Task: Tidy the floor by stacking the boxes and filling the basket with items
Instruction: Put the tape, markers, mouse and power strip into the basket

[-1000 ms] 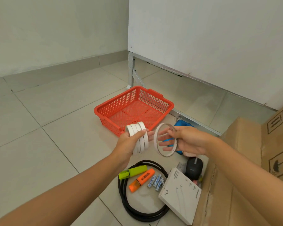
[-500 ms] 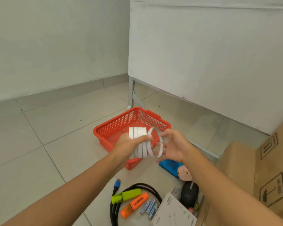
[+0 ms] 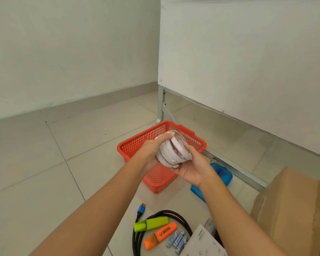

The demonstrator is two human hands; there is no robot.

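Observation:
Both hands hold a stack of white tape rolls [image 3: 171, 151] above the near side of the red mesh basket [image 3: 137, 145]. My left hand [image 3: 151, 154] grips the stack from the left, thumb over its top. My right hand [image 3: 190, 168] cups it from the right and below, fingers curled on the outermost roll. The basket stands on the tiled floor and the part I can see holds nothing. A brown cardboard box [image 3: 296, 209] stands at the lower right.
On the floor near me lie a coiled black cable [image 3: 137, 235] with a blue plug, a green highlighter [image 3: 151, 223], an orange highlighter [image 3: 160, 235], several batteries [image 3: 175, 241], a white flat box [image 3: 203, 244] and a blue object [image 3: 220, 177]. A white panel on a metal frame [image 3: 162, 106] stands behind the basket.
My right hand brought the single tape ring against the rolls in my left hand, making one stack. Both hands moved forward over the basket, and the view tilted up.

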